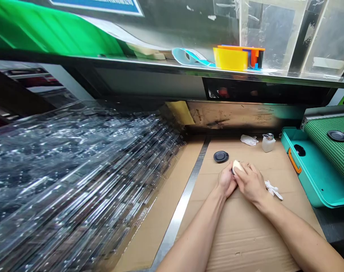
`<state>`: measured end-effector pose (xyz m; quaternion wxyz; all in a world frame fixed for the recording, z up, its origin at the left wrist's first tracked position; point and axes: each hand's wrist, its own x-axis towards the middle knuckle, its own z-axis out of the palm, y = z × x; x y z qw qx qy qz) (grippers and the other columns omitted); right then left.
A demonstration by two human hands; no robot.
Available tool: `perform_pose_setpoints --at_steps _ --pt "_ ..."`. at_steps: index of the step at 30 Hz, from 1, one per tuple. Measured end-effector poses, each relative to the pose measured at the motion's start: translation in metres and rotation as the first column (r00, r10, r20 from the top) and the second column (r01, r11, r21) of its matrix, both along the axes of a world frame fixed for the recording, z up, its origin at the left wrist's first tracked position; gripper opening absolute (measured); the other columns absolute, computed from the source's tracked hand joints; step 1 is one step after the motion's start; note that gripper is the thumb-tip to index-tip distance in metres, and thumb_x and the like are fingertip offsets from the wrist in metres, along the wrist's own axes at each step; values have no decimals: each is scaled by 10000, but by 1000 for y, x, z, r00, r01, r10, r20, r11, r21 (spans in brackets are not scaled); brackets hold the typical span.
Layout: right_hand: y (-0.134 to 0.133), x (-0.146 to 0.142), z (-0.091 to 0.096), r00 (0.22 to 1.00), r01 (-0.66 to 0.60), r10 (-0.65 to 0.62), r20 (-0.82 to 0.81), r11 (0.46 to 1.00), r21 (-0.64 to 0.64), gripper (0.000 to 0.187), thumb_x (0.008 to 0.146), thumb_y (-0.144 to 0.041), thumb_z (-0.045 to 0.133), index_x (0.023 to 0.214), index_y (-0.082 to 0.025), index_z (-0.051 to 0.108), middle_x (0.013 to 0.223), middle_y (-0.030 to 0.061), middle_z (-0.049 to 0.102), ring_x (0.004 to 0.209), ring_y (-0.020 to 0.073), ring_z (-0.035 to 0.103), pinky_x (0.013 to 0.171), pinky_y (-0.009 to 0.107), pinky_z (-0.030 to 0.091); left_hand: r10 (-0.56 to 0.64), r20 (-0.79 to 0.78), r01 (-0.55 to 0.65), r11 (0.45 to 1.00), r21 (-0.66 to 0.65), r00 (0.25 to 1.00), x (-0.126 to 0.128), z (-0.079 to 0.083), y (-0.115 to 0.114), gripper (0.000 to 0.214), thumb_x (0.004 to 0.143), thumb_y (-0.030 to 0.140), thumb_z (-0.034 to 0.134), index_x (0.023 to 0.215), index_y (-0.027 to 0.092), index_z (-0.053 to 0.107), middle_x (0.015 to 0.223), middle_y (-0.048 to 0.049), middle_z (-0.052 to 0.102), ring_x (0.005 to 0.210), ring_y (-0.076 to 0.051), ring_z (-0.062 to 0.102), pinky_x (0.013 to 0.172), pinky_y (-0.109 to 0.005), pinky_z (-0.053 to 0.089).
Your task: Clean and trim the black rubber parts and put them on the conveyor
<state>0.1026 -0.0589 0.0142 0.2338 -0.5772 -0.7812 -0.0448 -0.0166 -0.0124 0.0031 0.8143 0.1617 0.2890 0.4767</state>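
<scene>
My hands meet over a brown cardboard sheet (245,241). My left hand (226,180) grips a dark round disc (233,172), which shows only at its edge. My right hand (250,183) presses a cream-white cloth pad (238,166) onto that disc. A second dark round disc (221,156) lies flat on the cardboard just beyond my left hand. A crumpled white cloth (273,190) sits beside my right hand, and a crumpled white tissue (249,140) lies farther off. Behind it stands a clear dispenser bottle with a metal top (268,143).
A teal tray with an orange handle (290,160) holds a black disc (299,150). A green mesh mat (327,147) carries another disc (337,135). Stacked clear plastic sheets (75,170) fill the left, past a metal strip (183,196). Yellow and orange containers (230,58) stand on a high shelf.
</scene>
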Motion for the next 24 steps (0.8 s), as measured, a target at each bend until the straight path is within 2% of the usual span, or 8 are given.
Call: perform_pose_setpoints --at_steps 2,5,8,11,13,18,21,24 --pt "3 7 -1 999 34 -34 -10 999 15 354 1000 -354 486 1315 -334 647 1415 59 586 1042 264 542 873 399 483 -5 -27 5 1000 3 1000 -1 2 0 394 1033 325 372 996 98 692 1044 -173 746 1017 -254 712 926 -415 577" --pt "11 31 1 982 179 -177 -59 983 33 322 999 -334 473 1212 -278 708 1351 78 626 1029 256 551 882 390 469 16 -89 -10 997 76 996 -1 7 -2 386 1034 347 389 976 99 679 1057 -179 741 987 -262 718 822 -397 592" --pt "16 57 6 965 236 -231 -121 971 31 294 985 -335 482 1097 -257 743 1277 73 658 1064 247 561 935 384 444 100 -209 -51 972 229 973 0 12 -7 305 955 378 591 1055 104 680 1103 -175 728 1036 -271 702 809 -340 570" --pt "18 74 7 940 309 -311 -139 950 -38 279 958 -363 519 1080 -250 744 1189 79 689 1061 263 576 928 383 442 281 -331 -126 899 420 901 1 16 -19 477 752 198 826 1201 182 664 1188 -109 706 1225 -256 611 995 -301 494" --pt "19 78 4 929 348 -357 -100 933 -93 295 946 -367 540 1124 -228 730 1162 100 695 1074 281 580 924 386 439 369 -318 -167 840 516 873 2 19 -29 670 664 69 854 1271 251 635 1262 -71 674 1357 -249 501 1109 -293 410" --pt "23 79 -5 925 376 -381 -8 915 -148 374 940 -349 548 1251 -181 669 1209 150 664 1118 311 569 909 391 434 421 -272 -150 734 662 865 4 26 -47 695 670 86 855 1292 258 597 1350 -101 620 1452 -280 371 1188 -359 336" --pt "22 77 -3 921 386 -388 23 909 -155 389 949 -348 525 1277 -180 648 1219 145 655 1131 305 556 916 380 426 561 -334 -105 610 786 758 5 25 -46 746 670 169 878 1338 224 552 1284 -120 656 1374 -288 467 1174 -396 360" --pt "20 74 2 914 406 -402 58 897 -174 386 964 -344 490 1291 -197 631 1228 116 648 1127 278 547 931 350 413 779 -347 77 362 929 522 6 19 -41 819 722 259 852 1429 211 440 1246 -113 673 1246 -261 569 1119 -429 428"
